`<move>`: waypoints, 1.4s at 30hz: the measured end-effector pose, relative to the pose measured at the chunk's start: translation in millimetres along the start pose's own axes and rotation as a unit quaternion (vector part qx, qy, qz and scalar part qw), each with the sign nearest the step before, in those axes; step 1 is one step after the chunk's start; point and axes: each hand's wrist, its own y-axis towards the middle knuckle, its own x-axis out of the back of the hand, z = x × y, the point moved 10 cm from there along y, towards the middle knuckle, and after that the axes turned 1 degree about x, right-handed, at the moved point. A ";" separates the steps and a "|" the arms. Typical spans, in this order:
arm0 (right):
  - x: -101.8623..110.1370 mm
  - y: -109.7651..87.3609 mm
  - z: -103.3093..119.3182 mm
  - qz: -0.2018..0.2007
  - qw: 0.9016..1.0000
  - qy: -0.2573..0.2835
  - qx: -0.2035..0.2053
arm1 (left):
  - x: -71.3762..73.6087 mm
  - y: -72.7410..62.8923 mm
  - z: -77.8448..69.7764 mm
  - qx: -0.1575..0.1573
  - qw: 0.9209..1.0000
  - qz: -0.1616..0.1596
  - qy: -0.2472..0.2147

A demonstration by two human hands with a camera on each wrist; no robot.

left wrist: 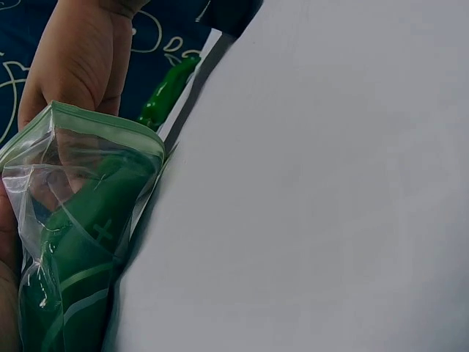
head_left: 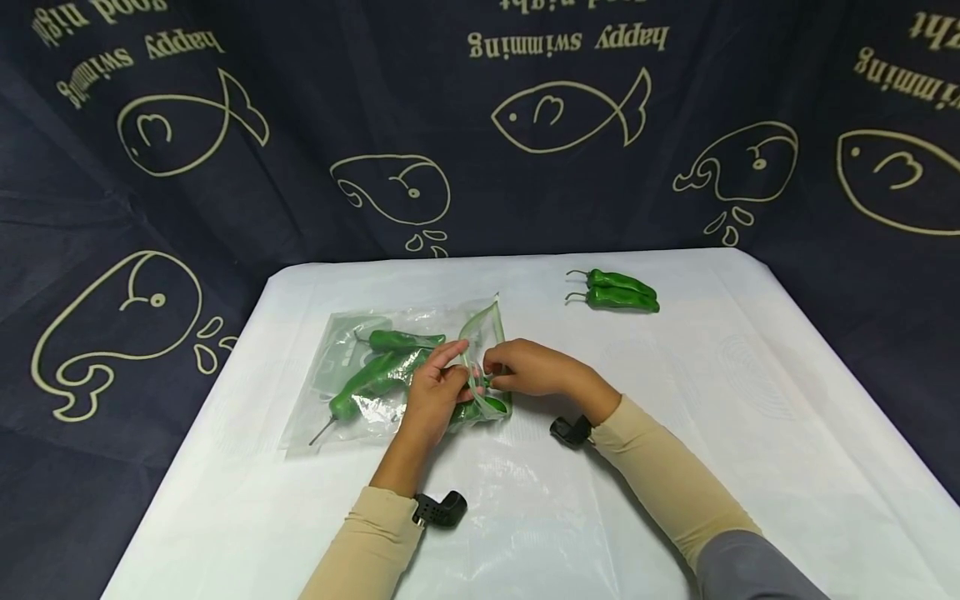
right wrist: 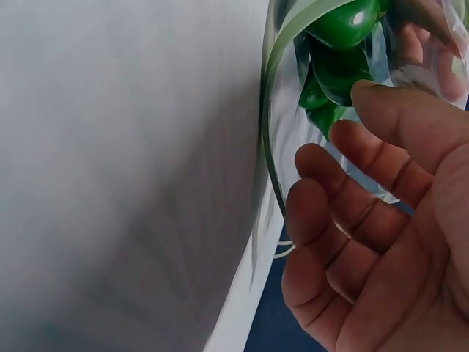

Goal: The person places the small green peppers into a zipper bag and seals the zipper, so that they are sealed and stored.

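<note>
A clear zip-top bag (head_left: 300, 429) with a green zip strip lies on the table, its mouth held up toward the right. Several long green peppers (head_left: 367, 385) lie inside it. My left hand (head_left: 435, 392) grips the bag near its mouth; part of the plastic covers its fingers. At the opening is my right hand (head_left: 536, 367), thumb and fingers loosely bent. In the right wrist view, its thumb tip sits right by the end of a green pepper (right wrist: 341, 73) inside the bag, with nothing seen between the fingers. The zip strip (left wrist: 110, 121) stands spread in the left wrist view.
Two more green peppers (head_left: 621, 298) lie side by side at the table's back right. A white cloth (head_left: 712, 400) covers the table. Behind it hangs a dark curtain (head_left: 300, 100) with fish and whale drawings. Each wrist wears a black camera (head_left: 442, 510).
</note>
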 end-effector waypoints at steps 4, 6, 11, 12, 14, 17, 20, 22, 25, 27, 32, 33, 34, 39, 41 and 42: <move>-0.1 2.0 0.0 0.002 1.000 -0.010 -0.007 | -0.2 0.2 -1.1 -0.003 1.000 -0.001 -0.002; -0.5 3.0 -0.5 0.003 1.000 -0.014 -0.011 | -0.2 0.6 -1.3 -0.005 1.000 -0.002 -0.002; -0.9 2.7 -3.6 0.005 0.999 -0.023 -0.034 | -0.1 1.0 -0.8 -0.005 1.000 -0.002 0.004; -0.8 2.0 -4.5 0.005 0.999 -0.026 -0.039 | 0.1 0.8 -0.3 -0.004 1.000 -0.002 0.004; 0.2 -0.3 -6.4 0.004 0.998 -0.028 -0.047 | 0.6 0.8 0.8 0.000 1.000 -0.004 0.007; 5.4 -5.8 -11.1 -0.006 0.998 -0.027 -0.054 | 1.2 0.7 1.6 0.002 1.000 -0.005 0.016; 17.1 -14.1 -18.2 -0.028 0.998 -0.023 -0.053 | 1.1 0.3 0.9 -0.001 1.000 -0.005 0.024; 27.5 -20.7 -25.7 -0.046 0.997 -0.024 -0.053 | 1.0 0.2 0.5 -0.004 1.000 -0.005 0.025; 45.3 -33.6 -39.0 -0.075 0.995 -0.025 -0.056 | 0.9 0.2 0.7 -0.004 1.000 -0.005 0.024; 56.3 -42.8 -49.6 -0.093 0.993 -0.030 -0.064 | 1.1 0.5 1.0 -0.004 1.000 -0.005 0.022; 77.6 -65.7 -79.0 -0.115 0.986 -0.047 -0.110 | 1.6 1.4 1.1 -0.003 1.000 -0.007 0.020; 80.6 -69.9 -84.8 -0.117 0.985 -0.050 -0.120 | 1.6 1.4 1.1 -0.003 1.000 -0.007 0.021; 83.0 -73.8 -91.0 -0.118 0.983 -0.051 -0.130 | 1.6 1.3 1.1 -0.002 1.000 -0.008 0.023; 95.0 -93.0 -117.8 -0.130 0.975 -0.049 -0.173 | 1.4 0.2 0.5 -0.001 1.000 -0.009 0.030; 100.2 -100.4 -126.0 -0.139 0.971 -0.047 -0.188 | 1.5 -0.2 0.5 -0.002 1.000 -0.009 0.030; 103.1 -104.2 -129.7 -0.143 0.969 -0.049 -0.195 | 1.3 -0.3 0.7 -0.002 1.000 -0.008 0.029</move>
